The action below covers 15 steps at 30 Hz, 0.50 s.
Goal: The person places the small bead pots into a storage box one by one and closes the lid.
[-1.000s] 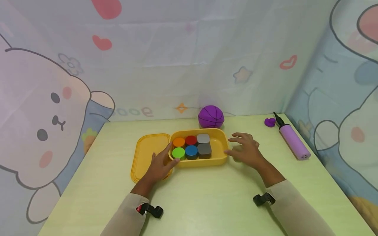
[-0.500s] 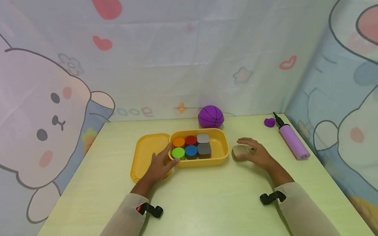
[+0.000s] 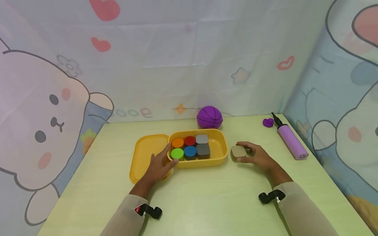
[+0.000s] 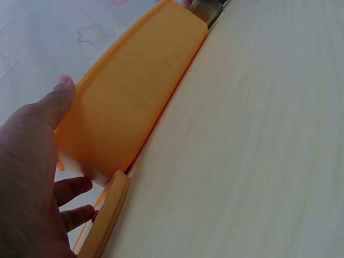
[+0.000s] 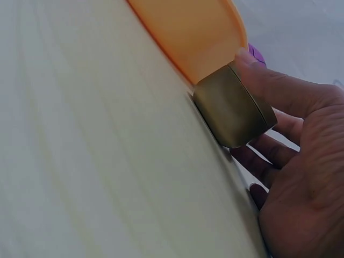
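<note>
In the head view, a yellow plastic box holds several small lidded jars, among them a green-lidded jar, a blue-lidded jar and a square dark grey one. Against the box's left end my left hand rests, thumb and forefinger spread straight along its corner; the left wrist view has the thumb at the rim. To the right of the box, my right hand pinches a square beige jar between thumb and fingers. The right wrist view shows this jar low over the table, a seam near its top.
A flat yellow lid lies left of the box, partly under my left hand. Behind the box sits a purple ball. A lilac hand pump and a small purple heart-shaped piece lie at the table's right side.
My right hand first drew away to the right from the box's end, bringing the beige jar into view, then its fingers closed in around the jar. The left hand stays in place.
</note>
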{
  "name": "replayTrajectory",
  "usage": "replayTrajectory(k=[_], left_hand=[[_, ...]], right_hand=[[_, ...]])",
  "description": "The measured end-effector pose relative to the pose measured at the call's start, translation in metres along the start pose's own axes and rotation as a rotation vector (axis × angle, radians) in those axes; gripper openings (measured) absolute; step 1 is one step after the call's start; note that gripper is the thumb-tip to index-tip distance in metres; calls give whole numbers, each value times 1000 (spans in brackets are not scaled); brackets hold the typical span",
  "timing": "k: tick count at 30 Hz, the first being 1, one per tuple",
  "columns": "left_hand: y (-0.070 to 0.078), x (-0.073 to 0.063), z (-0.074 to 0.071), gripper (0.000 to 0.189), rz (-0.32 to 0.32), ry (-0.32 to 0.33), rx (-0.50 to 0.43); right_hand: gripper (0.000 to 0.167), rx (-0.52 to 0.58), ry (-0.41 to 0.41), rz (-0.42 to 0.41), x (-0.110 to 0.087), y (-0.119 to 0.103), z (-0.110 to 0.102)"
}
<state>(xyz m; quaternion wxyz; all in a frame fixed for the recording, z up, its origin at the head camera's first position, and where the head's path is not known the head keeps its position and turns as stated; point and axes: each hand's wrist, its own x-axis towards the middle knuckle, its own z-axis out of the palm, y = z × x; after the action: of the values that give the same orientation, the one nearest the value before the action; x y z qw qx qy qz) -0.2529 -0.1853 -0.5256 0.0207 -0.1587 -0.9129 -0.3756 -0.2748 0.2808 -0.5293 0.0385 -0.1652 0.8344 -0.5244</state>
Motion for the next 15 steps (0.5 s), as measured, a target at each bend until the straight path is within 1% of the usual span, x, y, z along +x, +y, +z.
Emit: replayTrajectory(k=[6,10,15], left_hand=[[-1,0,0,86,-12,-11,-3],[-2,1,0,85,-9,-5,-6],[0,1,-1,85,-3,-4,-9]], right_hand=[[69,-15,-6,16,0,-1,1],[64,-30,13,25,0,-1,1],[61,-44,15,30,0,-2,0]])
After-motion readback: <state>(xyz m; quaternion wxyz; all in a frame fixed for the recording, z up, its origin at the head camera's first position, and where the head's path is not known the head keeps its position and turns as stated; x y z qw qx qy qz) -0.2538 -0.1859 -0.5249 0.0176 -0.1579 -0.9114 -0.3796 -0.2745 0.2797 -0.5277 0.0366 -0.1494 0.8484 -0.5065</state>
